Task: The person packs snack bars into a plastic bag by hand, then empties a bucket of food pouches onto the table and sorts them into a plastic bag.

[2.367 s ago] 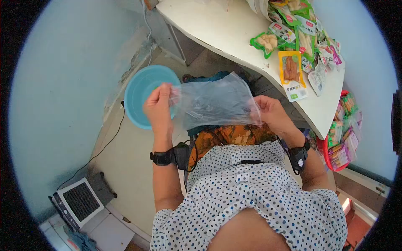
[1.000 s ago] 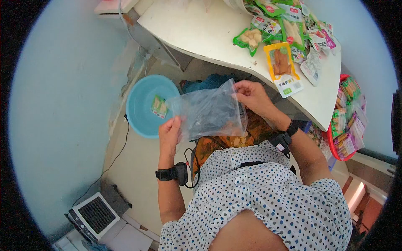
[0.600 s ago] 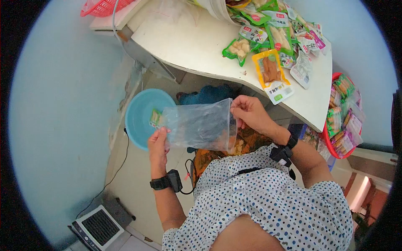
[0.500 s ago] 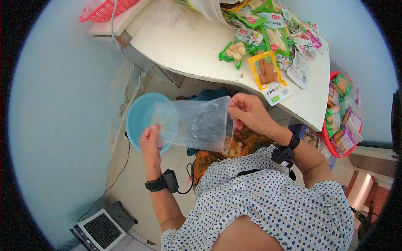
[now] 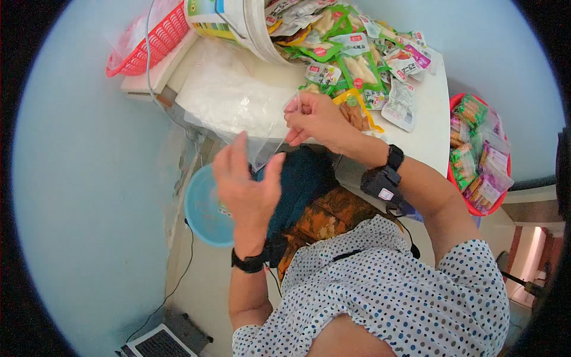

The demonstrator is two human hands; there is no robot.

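A clear plastic bag (image 5: 238,110) lies stretched over the front left of the white tabletop (image 5: 433,128). Its mouth edge is pinched between the thumb and fingers of my right hand (image 5: 318,122). My left hand (image 5: 247,187) is just below the bag's lower edge, thumb and fingers spread, slightly blurred. Right by my right hand lies a yellow-edged snack packet (image 5: 355,111), partly covered by that hand. Behind it a heap of sealed snack packets (image 5: 357,66) spreads from the mouth of a tipped white bucket (image 5: 241,27).
Below my left hand a light blue basin (image 5: 202,217) stands on the floor. A red basket (image 5: 455,178) of packaged snacks is to the right of the table. At the upper left sits another red basket (image 5: 157,44), with a cable (image 5: 148,71) hanging past it.
Both hands have moved up toward the table, bringing the bag from over the basin onto the tabletop. My left hand has let go of the bag and spread its fingers.
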